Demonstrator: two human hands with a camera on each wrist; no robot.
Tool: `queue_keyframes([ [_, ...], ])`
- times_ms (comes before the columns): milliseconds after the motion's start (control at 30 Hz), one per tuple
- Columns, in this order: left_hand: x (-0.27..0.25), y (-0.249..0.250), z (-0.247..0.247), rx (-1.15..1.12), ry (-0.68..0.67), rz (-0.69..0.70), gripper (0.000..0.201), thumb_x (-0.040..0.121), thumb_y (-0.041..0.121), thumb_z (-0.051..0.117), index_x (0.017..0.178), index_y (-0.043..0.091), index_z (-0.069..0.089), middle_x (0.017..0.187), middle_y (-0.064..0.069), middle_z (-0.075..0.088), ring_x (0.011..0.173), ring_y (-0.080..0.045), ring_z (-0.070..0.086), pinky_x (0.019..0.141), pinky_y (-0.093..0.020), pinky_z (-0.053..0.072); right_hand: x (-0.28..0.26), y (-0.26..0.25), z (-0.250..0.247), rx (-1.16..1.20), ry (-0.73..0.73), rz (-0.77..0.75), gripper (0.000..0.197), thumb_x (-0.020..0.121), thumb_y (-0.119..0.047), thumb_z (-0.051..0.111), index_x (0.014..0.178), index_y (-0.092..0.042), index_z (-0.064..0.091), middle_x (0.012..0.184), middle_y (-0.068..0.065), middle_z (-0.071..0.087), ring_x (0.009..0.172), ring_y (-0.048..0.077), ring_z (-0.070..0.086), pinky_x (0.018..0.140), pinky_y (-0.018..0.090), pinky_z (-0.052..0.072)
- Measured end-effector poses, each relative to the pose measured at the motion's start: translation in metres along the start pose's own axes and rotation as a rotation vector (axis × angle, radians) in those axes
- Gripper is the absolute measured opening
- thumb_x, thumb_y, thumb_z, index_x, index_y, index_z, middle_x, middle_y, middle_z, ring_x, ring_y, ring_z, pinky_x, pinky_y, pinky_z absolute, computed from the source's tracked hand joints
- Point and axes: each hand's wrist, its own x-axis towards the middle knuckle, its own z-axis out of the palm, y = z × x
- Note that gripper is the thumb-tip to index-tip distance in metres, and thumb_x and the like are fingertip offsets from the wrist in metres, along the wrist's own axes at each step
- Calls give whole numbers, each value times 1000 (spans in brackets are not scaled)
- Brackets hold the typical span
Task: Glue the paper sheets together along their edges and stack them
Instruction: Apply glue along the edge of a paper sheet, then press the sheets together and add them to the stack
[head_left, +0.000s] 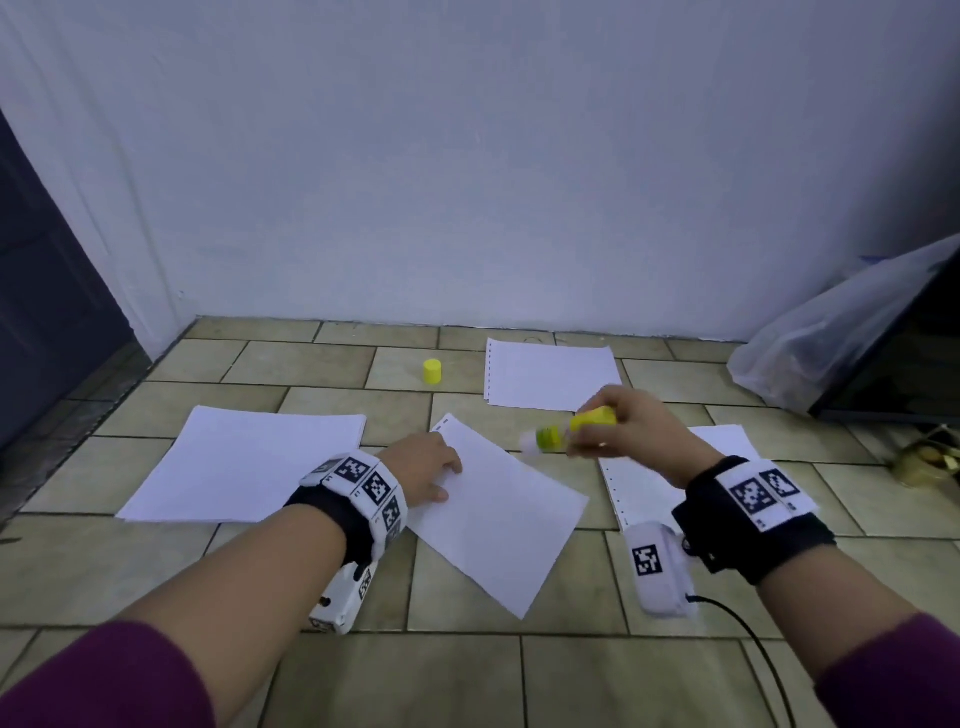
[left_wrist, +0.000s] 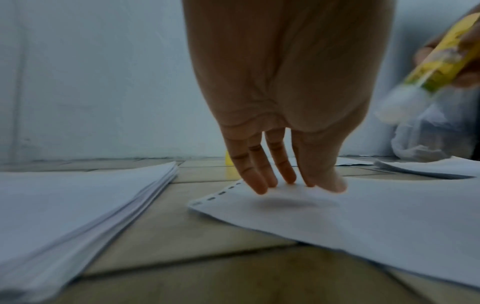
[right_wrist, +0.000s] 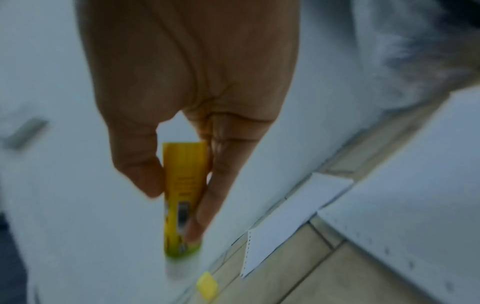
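A single white sheet (head_left: 498, 519) lies askew on the tiled floor, its perforated edge at the far corner. My left hand (head_left: 428, 470) presses straight fingers (left_wrist: 259, 185) on that sheet (left_wrist: 363, 226) near the perforated corner. My right hand (head_left: 631, 426) hovers above the sheet's far right edge and grips an uncapped yellow glue stick (head_left: 571, 428), white tip pointing left. The right wrist view shows thumb and fingers pinching the glue stick (right_wrist: 182, 195). A stack of sheets (head_left: 244, 462) lies to the left, also seen as the stack (left_wrist: 64, 216).
The yellow cap (head_left: 432, 372) stands on the tiles beyond the sheets. More paper lies at the back (head_left: 550, 376) and under my right wrist (head_left: 639, 488). A plastic bag (head_left: 810, 343) and a dark panel (head_left: 909, 358) occupy the right; a white wall is behind.
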Motion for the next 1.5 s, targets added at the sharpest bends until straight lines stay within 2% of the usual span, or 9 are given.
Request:
queue_keyframes([
  [100, -4, -12, 3, -90, 25, 9, 52, 88, 6, 62, 136, 20, 47, 138, -2, 35, 119, -19, 46, 89, -18, 35, 8, -2, 8, 600, 117, 92, 2, 92, 1, 51, 90, 0, 51, 89, 22, 61, 79, 28, 72, 75, 27, 59],
  [200, -5, -16, 4, -48, 53, -13, 56, 87, 27, 67, 137, 22, 43, 139, 0, 33, 123, -17, 42, 98, -26, 40, 23, 4, 21, 791, 59, 173, 14, 94, -9, 50, 97, 4, 56, 88, 17, 65, 76, 22, 71, 70, 25, 59],
  [300, -5, -18, 6, 18, 62, -47, 71, 83, 47, 68, 139, 18, 37, 140, -1, 34, 131, -18, 33, 105, -35, 38, 40, 10, 41, 582, -48, 191, 16, 92, -19, 57, 100, -10, 66, 99, 0, 70, 79, 15, 65, 69, 24, 54],
  [533, -4, -20, 1, 90, 14, -22, 70, 90, 42, 59, 146, 12, 29, 153, -3, 28, 137, -22, 32, 111, -35, 30, 108, -3, 92, 96, 203, 95, 27, 68, -2, 79, 86, -11, 62, 86, 10, 66, 79, 25, 64, 80, 38, 56],
  [767, -2, -26, 8, 70, -3, -28, 76, 92, 42, 56, 153, 18, 16, 159, 4, 13, 142, -18, 23, 111, -39, 33, 146, -13, 119, -454, 186, 31, 42, 73, -15, 79, 111, -7, 62, 103, 7, 64, 98, 21, 59, 74, 24, 39],
  [1067, -1, -27, 12, 57, 3, -29, 77, 92, 42, 56, 153, 19, 14, 160, 5, 12, 143, -19, 24, 113, -39, 31, 155, -4, 129, -611, 127, 25, 34, 75, -15, 74, 108, -11, 64, 109, 8, 68, 104, 24, 62, 85, 29, 49],
  [1233, -3, -29, 14, 33, 27, -18, 77, 92, 42, 56, 153, 19, 15, 160, 3, 13, 143, -18, 23, 114, -37, 27, 143, 6, 119, -561, 110, 65, 61, 72, -20, 80, 127, -11, 53, 122, 6, 58, 111, 20, 58, 92, 29, 49],
  [1367, -6, -27, 11, 19, 38, -7, 75, 92, 42, 56, 152, 18, 17, 158, 2, 18, 141, -18, 26, 113, -34, 28, 111, 8, 74, -532, 173, -21, 44, 80, -24, 74, 119, -11, 60, 120, 4, 63, 110, 17, 58, 89, 21, 42],
  [1500, -8, -27, 10, -38, 62, -25, 70, 90, 40, 60, 147, 19, 24, 151, 4, 29, 134, -16, 34, 107, -29, 31, 61, 25, 2, -684, 168, 139, 64, 80, -33, 74, 133, -10, 47, 136, 6, 52, 124, 21, 48, 95, 25, 36],
])
